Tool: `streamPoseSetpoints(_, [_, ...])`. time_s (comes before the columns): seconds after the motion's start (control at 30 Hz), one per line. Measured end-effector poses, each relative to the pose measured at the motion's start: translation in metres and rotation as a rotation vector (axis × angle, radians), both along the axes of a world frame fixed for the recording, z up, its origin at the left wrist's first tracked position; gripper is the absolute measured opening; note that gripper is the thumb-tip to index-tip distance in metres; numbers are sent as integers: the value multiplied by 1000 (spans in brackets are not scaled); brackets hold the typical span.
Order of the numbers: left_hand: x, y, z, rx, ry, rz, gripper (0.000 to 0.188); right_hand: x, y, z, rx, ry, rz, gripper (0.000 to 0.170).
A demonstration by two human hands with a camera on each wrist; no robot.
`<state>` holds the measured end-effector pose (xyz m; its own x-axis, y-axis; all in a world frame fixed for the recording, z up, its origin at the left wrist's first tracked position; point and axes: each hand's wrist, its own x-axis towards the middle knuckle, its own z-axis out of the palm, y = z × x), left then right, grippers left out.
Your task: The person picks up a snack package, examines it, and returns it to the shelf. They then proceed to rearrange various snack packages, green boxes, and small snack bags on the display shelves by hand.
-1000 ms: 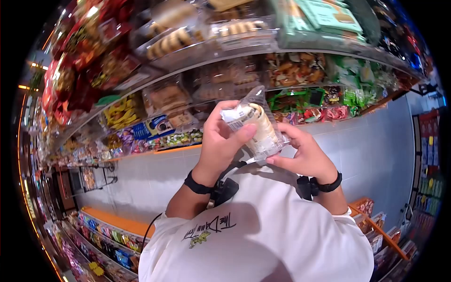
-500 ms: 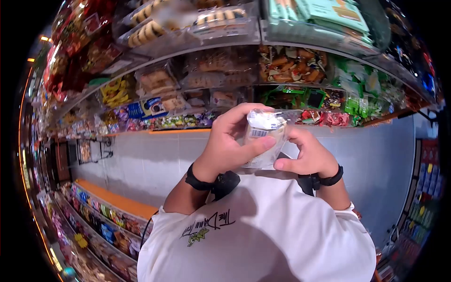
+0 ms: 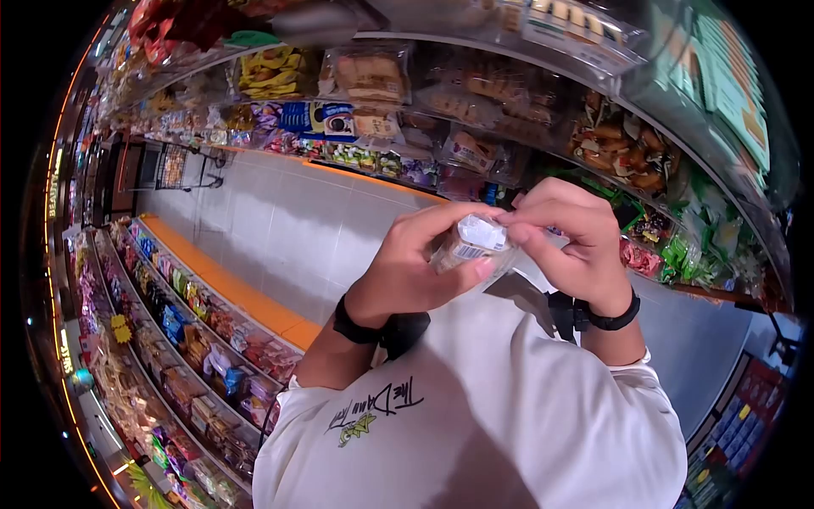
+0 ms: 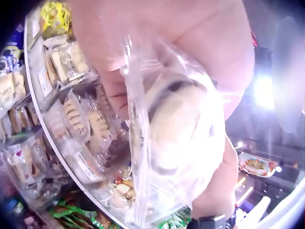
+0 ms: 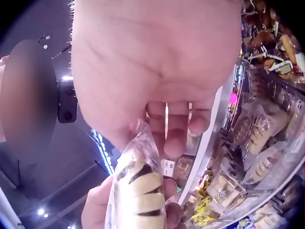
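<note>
A striped pastry in a clear plastic wrapper [image 5: 141,198] is held in front of the chest. In the head view my left hand [image 3: 405,265] grips the wrapped pastry [image 3: 471,248], thumb lying across its near side, with a white barcode label facing up. My right hand [image 3: 581,242] pinches the wrapper's end at the package's right side between thumb and fingers. The right wrist view shows the pointed wrapper tip at that thumb, with the other fingers hanging below the palm. Seen from the left wrist, the pale pastry [image 4: 178,121] is blurred by glare on the film.
Shelves of packaged snacks curve across the top, with wrapped biscuits [image 3: 366,75] and green packs [image 3: 721,102]. Another snack rack [image 3: 195,348] with an orange base ledge [image 3: 229,280] stands at the left. A cart [image 3: 174,167] is at the far end of the tiled aisle [image 3: 280,199].
The head view has turned, so the shelves shift right and more aisle shows. My right hand has risen from the package's lower side to its wrapper end. The package has tipped, label upward.
</note>
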<state>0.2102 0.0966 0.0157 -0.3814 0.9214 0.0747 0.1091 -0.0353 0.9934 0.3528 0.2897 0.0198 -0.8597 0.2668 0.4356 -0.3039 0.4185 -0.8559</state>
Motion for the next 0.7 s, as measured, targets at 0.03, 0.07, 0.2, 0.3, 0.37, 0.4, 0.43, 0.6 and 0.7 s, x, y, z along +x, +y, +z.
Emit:
streamPoseSetpoints(0.03, [-4,-6,0,-1,10,10,46,-7,-3,-1,13,-10,5,10])
streamPoseSetpoints(0.07, [-9,-12,-1,-3,19,20,45,-14,-10,1,-44,-39,-12,4])
streamPoseSetpoints(0.2, [-33,-34,-9,7,14,10,53,-44,-37,-6,-168,-36,-61,3])
streamPoseSetpoints(0.3, [-48,-47,-9,5,-445,15,64,-64,-53,-8,-201,21,-126,6])
streamPoseSetpoints(0.37, [-72,-63,-11,-30,-444,-64,69,-76,-61,-3,-255,76,-201,8])
streamPoseSetpoints(0.4, [-85,-71,-16,-44,-443,-105,72,-79,-67,4,-325,50,-238,11])
streamPoseSetpoints(0.43, [-92,-80,-27,52,-480,-28,70,-87,-72,3,-381,94,-235,12])
streamPoseSetpoints(0.6, [-128,-107,-32,524,-706,345,56,-129,-108,1,-632,35,1,10])
streamPoseSetpoints(0.7, [-152,-125,-6,507,-756,498,58,-155,-127,8,-428,-146,188,10])
